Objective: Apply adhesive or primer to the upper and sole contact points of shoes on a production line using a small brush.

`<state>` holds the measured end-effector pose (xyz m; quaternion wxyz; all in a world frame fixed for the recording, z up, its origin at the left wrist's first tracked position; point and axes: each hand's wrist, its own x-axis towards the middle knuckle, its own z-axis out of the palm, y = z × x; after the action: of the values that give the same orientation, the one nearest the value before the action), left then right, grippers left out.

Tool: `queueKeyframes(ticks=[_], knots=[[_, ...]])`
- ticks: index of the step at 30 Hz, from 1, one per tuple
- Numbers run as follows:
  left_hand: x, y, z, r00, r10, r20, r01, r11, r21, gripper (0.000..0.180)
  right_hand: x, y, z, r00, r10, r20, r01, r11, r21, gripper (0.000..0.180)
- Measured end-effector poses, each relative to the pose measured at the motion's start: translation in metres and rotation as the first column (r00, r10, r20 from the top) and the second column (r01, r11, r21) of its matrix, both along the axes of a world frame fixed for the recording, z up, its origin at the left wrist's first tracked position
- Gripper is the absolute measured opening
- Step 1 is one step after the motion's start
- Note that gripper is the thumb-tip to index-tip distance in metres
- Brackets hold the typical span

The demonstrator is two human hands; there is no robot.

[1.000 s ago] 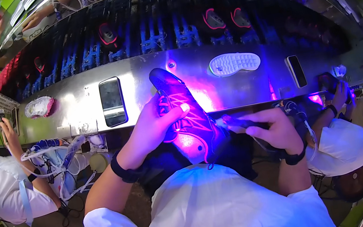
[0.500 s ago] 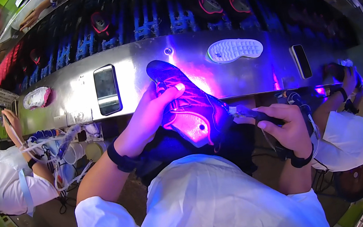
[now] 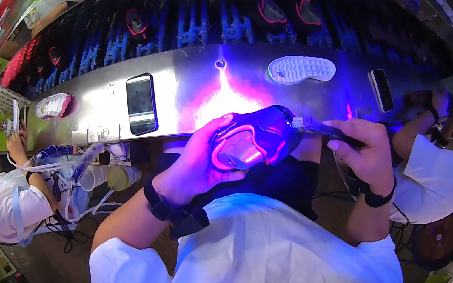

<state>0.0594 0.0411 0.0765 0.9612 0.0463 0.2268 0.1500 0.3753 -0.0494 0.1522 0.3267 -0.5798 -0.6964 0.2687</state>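
Note:
My left hand [image 3: 198,168] grips a shoe upper [image 3: 253,137] that glows pink and purple under violet light, held in front of my chest with its opening turned toward me. My right hand [image 3: 364,147] holds a dark brush-like tool [image 3: 321,128] whose pale tip touches the right end of the shoe. Both wrists wear black bands. My white sleeves fill the lower part of the view.
A shiny metal bench [image 3: 194,95] runs across ahead, carrying a black phone [image 3: 141,103], a white shoe sole [image 3: 301,67], a second dark device [image 3: 382,90] and a shoe part [image 3: 53,105]. Racks of shoes [image 3: 229,19] stand behind. Seated persons in white work at left [image 3: 13,203] and right [image 3: 443,170].
I have turned the shoe from lying lengthwise on the bench edge to sideways, opening facing me, and lowered it toward my chest. The tool tip has come against its right end.

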Motion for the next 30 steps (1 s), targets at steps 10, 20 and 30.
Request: queueKeyframes(ticks=[10, 20, 30], knots=[[-0.017, -0.015, -0.033, 0.929, 0.099, 0.356, 0.094, 0.869, -0.486, 0.059, -0.034, 0.027, -0.005, 0.996, 0.035, 0.085, -0.04, 0.997, 0.062, 0.038], [-0.035, -0.025, -0.056, 0.839, 0.182, 0.512, 0.232, 0.732, -0.64, 0.076, -0.076, 0.044, -0.029, 0.998, 0.039, 0.039, -0.042, 0.994, 0.102, 0.038], [-0.035, 0.004, -0.011, 0.978, 0.117, 0.17, -0.084, 0.978, -0.191, 0.051, -0.071, 0.014, -0.084, 0.974, -0.062, -0.219, 0.054, 0.998, -0.044, 0.04]])
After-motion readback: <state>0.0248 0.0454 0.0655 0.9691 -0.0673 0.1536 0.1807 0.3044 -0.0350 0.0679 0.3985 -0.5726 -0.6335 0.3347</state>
